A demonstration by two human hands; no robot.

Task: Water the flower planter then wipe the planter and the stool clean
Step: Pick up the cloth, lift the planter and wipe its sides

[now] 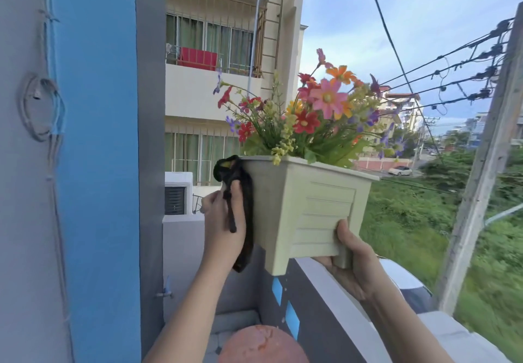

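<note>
Here we start nearest us: below both hands sits the round reddish top of the stool [263,344], bare, which we judge is waiting its turn to be wiped. Above it our right hand [351,260] is closed around the planter's [308,210] bottom corner, thumb on the ribbed face and fingers underneath, carrying the weight so the pot is lifted clear of the stool and every side can be reached. Our left hand [223,221] is clamped on a dark cloth [240,193], pressing it flat against the planter's left wall, up to the rim. The flowers [311,113] stand roughly upright above both hands. Beyond the hands runs the balcony wall [325,300], then a neighbouring building [215,51].
</note>
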